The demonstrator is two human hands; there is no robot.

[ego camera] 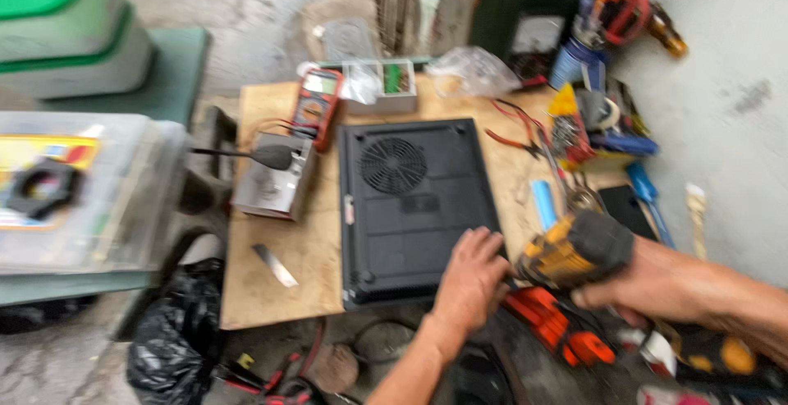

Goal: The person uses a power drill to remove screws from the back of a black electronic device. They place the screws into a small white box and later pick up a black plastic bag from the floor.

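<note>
Repair work at a plywood desk [279,290]: left hand [474,278], fingers spread flat, steadies the near corner of an upturned black flat appliance with round fan grille [414,208], while right hand [657,282] grips a yellow-and-black cordless driver [574,251] beside it, apparently at the screw-driving stage, needing careful alignment next.

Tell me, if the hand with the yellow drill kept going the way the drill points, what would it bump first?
Probably the left hand on the black appliance; blur hides the right hand's drill tip.

Cracked concrete floor [271,11], low plywood worktable [283,257], grey wall [722,85], probably daylight
</note>
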